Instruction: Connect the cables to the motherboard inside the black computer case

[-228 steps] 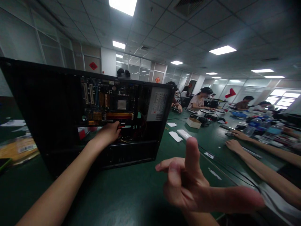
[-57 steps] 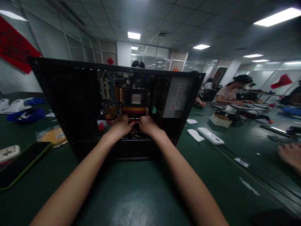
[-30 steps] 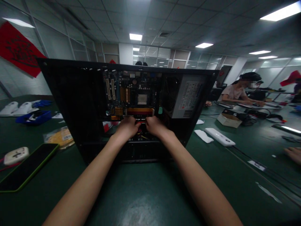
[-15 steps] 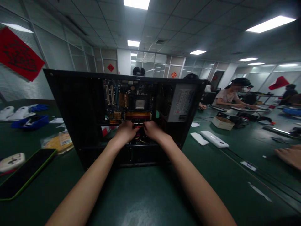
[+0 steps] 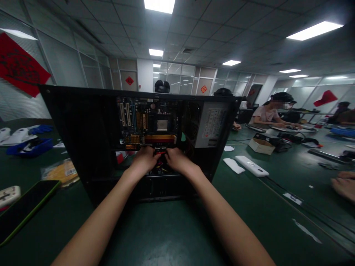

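Note:
A black computer case point(image 5: 97, 94) stands on the green table point(image 5: 163, 229), its open side facing me. Inside it are a motherboard point(image 5: 138, 136) with a square metal-topped chip point(image 5: 162, 125) and, at the right, a grey power supply point(image 5: 212, 125). Reaching in from the left, my left hand point(image 5: 144, 159) is closed at the motherboard's lower edge. My right hand point(image 5: 177, 159) is closed just across from it, fingertips almost meeting. A small red piece point(image 5: 160, 152) shows between them; what each hand grips is hidden. Thin coloured wires hang below.
Left of the case lie a green-edged phone point(image 5: 30, 210), a yellow packet point(image 5: 62, 171) and a blue tray point(image 5: 30, 147). To the right are a white power bank point(image 5: 251, 166), a small carton point(image 5: 261, 146) and cables. A co-worker's hand point(image 5: 344, 184) rests at the far right.
My view has shifted slightly, so the case appears lower and further left. Both hands stay closed at the motherboard's lower edge, with little visible movement against it.

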The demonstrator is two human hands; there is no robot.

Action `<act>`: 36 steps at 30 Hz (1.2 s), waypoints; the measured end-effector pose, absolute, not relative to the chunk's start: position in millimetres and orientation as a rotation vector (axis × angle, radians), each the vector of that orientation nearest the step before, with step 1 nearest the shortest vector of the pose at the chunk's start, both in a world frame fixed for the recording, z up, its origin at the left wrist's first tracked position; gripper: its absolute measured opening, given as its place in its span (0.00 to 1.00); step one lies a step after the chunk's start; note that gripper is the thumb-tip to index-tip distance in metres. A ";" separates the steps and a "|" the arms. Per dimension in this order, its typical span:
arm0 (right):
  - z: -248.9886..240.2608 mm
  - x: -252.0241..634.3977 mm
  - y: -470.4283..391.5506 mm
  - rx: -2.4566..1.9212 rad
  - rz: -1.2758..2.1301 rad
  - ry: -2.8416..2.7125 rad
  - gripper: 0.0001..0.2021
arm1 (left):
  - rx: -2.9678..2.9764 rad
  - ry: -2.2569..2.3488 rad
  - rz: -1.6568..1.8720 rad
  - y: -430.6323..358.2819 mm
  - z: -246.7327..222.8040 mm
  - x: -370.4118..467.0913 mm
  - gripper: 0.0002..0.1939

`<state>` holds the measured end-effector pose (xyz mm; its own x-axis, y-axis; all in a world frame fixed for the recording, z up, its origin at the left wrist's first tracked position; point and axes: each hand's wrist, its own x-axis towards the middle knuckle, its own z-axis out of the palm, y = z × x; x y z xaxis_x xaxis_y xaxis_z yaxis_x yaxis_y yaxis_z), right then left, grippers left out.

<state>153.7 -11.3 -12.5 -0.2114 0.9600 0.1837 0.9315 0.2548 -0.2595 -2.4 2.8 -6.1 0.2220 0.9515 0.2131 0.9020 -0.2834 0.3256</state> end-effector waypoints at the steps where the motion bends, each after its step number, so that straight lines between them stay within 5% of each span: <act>1: -12.8 154.0 -12.2 -1.732 0.138 -2.227 0.12 | 2.357 1.793 0.569 3.2 -7.0 -2.7 0.14; 36: -7.5 153.1 -17.6 -1.718 0.153 -2.223 0.12 | 2.459 1.808 0.525 5.1 -12.2 -5.9 0.16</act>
<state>153.1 -17.6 -7.5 -0.2207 0.9567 0.1899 0.9217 0.2682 -0.2802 -5.9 5.1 -12.2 0.2615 0.9342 0.2427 0.9190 -0.3178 0.2333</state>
